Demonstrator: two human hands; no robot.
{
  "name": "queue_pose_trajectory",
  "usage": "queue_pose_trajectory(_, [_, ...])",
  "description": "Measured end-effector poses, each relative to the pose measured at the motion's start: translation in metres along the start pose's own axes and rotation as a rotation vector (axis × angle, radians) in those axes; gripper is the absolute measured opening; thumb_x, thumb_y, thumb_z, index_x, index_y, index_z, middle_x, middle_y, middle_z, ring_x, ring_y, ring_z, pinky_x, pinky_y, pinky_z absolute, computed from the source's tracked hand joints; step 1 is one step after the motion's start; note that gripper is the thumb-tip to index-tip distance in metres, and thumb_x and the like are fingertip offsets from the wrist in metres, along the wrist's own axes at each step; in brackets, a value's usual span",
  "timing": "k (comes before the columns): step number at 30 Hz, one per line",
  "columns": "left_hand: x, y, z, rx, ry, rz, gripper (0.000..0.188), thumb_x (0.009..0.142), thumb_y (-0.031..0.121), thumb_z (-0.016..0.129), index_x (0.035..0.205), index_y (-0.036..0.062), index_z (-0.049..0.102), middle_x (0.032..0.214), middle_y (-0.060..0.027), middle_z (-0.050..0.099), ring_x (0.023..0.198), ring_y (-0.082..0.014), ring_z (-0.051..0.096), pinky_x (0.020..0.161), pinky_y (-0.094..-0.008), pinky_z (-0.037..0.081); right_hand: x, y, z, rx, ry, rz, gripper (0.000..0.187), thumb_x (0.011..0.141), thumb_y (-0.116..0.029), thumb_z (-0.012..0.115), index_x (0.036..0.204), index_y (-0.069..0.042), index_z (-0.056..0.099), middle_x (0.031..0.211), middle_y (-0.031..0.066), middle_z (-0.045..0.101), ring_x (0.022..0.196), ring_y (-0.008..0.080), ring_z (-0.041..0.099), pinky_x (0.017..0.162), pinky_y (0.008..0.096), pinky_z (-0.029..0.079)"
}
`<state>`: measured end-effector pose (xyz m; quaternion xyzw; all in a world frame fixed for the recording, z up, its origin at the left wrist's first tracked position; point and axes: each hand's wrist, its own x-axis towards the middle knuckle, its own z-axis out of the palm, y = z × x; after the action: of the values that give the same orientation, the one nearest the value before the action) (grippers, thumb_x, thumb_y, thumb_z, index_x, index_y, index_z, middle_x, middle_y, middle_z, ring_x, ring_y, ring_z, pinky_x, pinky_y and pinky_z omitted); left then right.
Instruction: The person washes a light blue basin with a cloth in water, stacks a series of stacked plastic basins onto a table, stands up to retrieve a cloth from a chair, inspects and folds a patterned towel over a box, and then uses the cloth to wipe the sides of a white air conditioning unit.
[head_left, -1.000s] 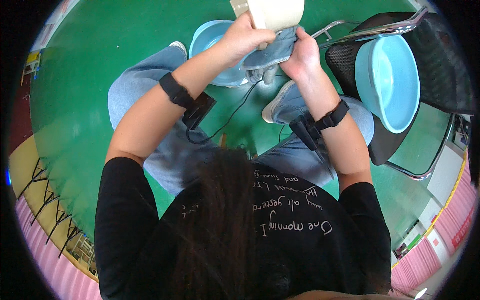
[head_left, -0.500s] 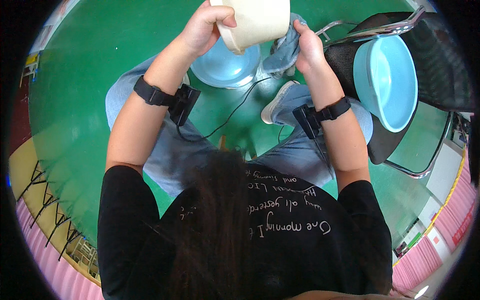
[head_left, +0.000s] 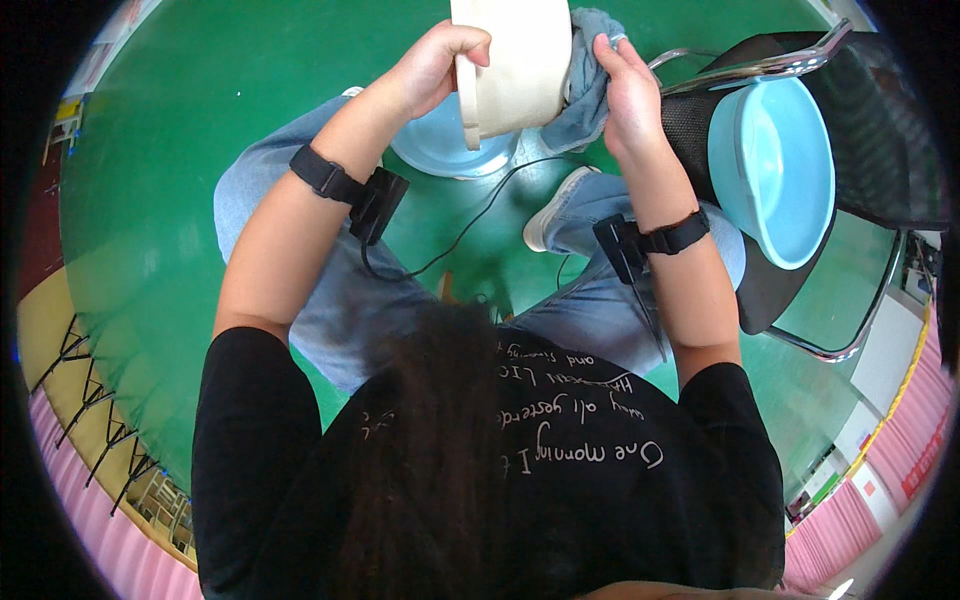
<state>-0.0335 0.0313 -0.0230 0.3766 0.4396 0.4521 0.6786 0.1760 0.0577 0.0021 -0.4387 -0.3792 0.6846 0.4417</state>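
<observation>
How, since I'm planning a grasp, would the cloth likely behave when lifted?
Probably floppy: the cloth bunches in soft folds between the right hand and the bucket. It looks unlikely to roll, having no firm, round shape. It may be light for its size, being just fabric, though dampness can't be told.

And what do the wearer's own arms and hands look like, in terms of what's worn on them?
The left hand and right hand are gloveless. Both arms have short black T-shirt sleeves. Each forearm wears a black strap carrying a dark, box-shaped device; a thin black cable runs from the left one.
</observation>
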Motion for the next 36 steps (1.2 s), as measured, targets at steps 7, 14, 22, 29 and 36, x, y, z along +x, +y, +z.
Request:
queue_pose_trajectory(7, [0.000,-0.004,0.000,-0.122,-0.004,-0.015,0.041,0.065,0.007,0.052,0.102,-0.0086,0.061,0.100,-0.0159,0.066,0.092,-0.0250,0.064,0.091,-0.0362,0.051,0.010,-0.002,-0.008,0.020,-0.067,-0.192,0.043,0.099,-0.021,0.052,0.135,0.002,0.044,0.130,0.0088,0.056,0.118,0.0182,0.053,0.100,0.0301,0.040])
queue_pose_trajectory(14, [-0.025,0.011,0.009,-0.184,-0.083,0.141,0.047,0.064,0.008,0.056,0.109,-0.0040,0.059,0.097,-0.0113,0.064,0.092,-0.0223,0.063,0.088,-0.0345,0.050,0.011,-0.009,0.006,0.037,-0.003,-0.184,0.046,0.103,-0.027,0.038,0.139,0.001,0.042,0.138,0.0132,0.050,0.124,0.0256,0.049,0.106,0.0374,0.037])
queue_pose_trajectory(22, [-0.035,0.024,-0.013,-0.407,-0.060,0.160,0.050,0.068,0.011,0.053,0.115,-0.0074,0.058,0.107,-0.0174,0.065,0.096,-0.0283,0.064,0.090,-0.0374,0.051,0.038,0.019,-0.010,-0.227,0.049,-0.194,0.053,0.103,-0.028,0.042,0.143,0.005,0.032,0.144,0.0141,0.042,0.130,0.0226,0.041,0.108,0.0313,0.031])
queue_pose_trajectory(29, [-0.039,0.038,-0.031,-0.601,-0.019,0.219,0.046,0.076,0.002,0.061,0.121,-0.0036,0.056,0.111,-0.0164,0.064,0.102,-0.0242,0.063,0.091,-0.0348,0.050,0.023,0.020,0.003,-0.398,0.020,-0.162,0.043,0.102,-0.026,0.043,0.132,0.004,0.046,0.126,0.0163,0.058,0.116,0.0233,0.053,0.101,0.0315,0.039])
queue_pose_trajectory(36, [-0.020,0.041,-0.063,-0.508,0.000,0.384,0.058,0.073,0.019,0.050,0.125,-0.0083,0.051,0.120,-0.0244,0.060,0.106,-0.0348,0.062,0.096,-0.0402,0.050,0.022,0.028,0.002,-0.427,-0.013,-0.251,0.039,0.101,-0.024,0.046,0.126,0.005,0.050,0.121,0.0155,0.060,0.112,0.0204,0.055,0.099,0.0316,0.040])
